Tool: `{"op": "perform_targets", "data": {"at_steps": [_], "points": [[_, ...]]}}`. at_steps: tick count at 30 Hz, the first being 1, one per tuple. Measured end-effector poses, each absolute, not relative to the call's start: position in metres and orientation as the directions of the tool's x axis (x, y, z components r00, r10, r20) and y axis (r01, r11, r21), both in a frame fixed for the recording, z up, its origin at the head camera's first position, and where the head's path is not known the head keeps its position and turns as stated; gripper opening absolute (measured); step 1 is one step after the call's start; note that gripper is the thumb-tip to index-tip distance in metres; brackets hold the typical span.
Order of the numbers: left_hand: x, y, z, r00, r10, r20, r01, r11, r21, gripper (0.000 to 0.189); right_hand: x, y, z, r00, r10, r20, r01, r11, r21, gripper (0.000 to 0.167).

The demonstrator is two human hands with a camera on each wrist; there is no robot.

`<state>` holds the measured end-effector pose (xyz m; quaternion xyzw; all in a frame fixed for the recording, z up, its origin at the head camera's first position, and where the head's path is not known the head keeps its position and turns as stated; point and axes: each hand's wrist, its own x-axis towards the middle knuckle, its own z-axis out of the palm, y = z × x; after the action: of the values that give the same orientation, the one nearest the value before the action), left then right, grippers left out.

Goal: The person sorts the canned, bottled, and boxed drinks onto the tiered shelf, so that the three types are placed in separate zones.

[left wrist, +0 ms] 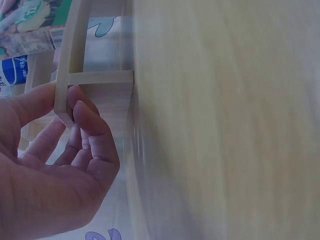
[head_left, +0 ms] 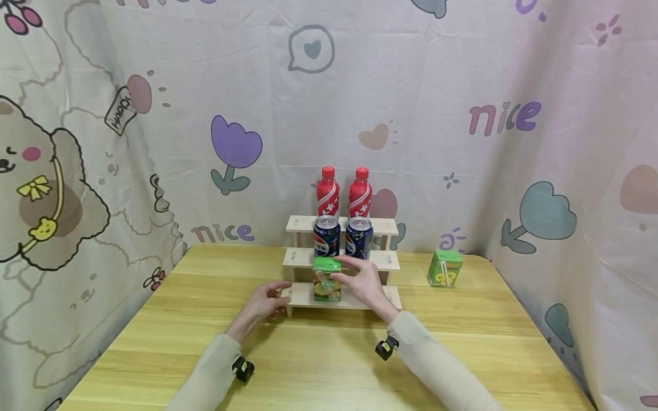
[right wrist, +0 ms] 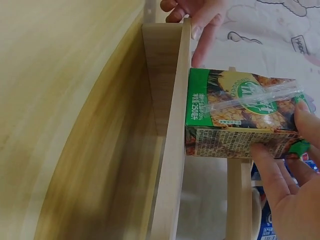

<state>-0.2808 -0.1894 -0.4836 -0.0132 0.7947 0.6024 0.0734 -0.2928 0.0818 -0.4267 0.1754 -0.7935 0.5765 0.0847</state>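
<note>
A green juice box (head_left: pixel 327 281) with pineapple pictures and a wrapped straw (right wrist: pixel 255 97) stands upright at the front of the lowest step of a three-step wooden rack (head_left: pixel 303 295). My right hand (head_left: pixel 363 282) holds it near the top, thumb and fingers on its faces. At the rack's left end, my left hand (head_left: pixel 264 302) pinches the end of the lowest board (left wrist: pixel 62 92) between thumb and fingers. Two dark blue cola cans (head_left: pixel 327 237) occupy the middle step. Behind them, two red-capped bottles (head_left: pixel 328 194) stand on the top step.
Another green juice box (head_left: pixel 445 268), its straw facing front, stands on the wooden table (head_left: pixel 329 365) to the right of the rack. A patterned cloth (head_left: pixel 329 103) hangs behind the table and along both sides.
</note>
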Motion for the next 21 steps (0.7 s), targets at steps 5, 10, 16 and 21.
{"op": "perform_targets", "data": {"at_steps": [5, 10, 16, 21], "points": [[-0.2816, -0.1902, -0.4849, -0.988, 0.073, -0.133, -0.109, 0.268, 0.957, 0.042, -0.2946, 0.0798, -0.4261, -0.937, -0.167, 0.308, -0.345, 0.295, -0.891, 0.038], [-0.2804, -0.1900, -0.4839, -0.987, 0.074, -0.142, -0.118, 0.269, 0.956, 0.044, -0.2940, 0.0784, -0.4261, -0.936, -0.168, 0.308, -0.346, 0.296, -0.890, 0.039], [-0.2809, -0.1898, -0.4828, -0.987, 0.074, -0.145, -0.121, 0.262, 0.957, 0.045, -0.2939, 0.0774, -0.4247, -0.935, -0.166, 0.312, -0.350, 0.308, -0.885, 0.040], [-0.2808, -0.1894, -0.4814, -0.987, 0.079, -0.139, -0.114, 0.265, 0.958, 0.045, -0.2939, 0.0815, -0.4276, -0.933, -0.167, 0.319, -0.357, 0.311, -0.881, 0.043]]}}
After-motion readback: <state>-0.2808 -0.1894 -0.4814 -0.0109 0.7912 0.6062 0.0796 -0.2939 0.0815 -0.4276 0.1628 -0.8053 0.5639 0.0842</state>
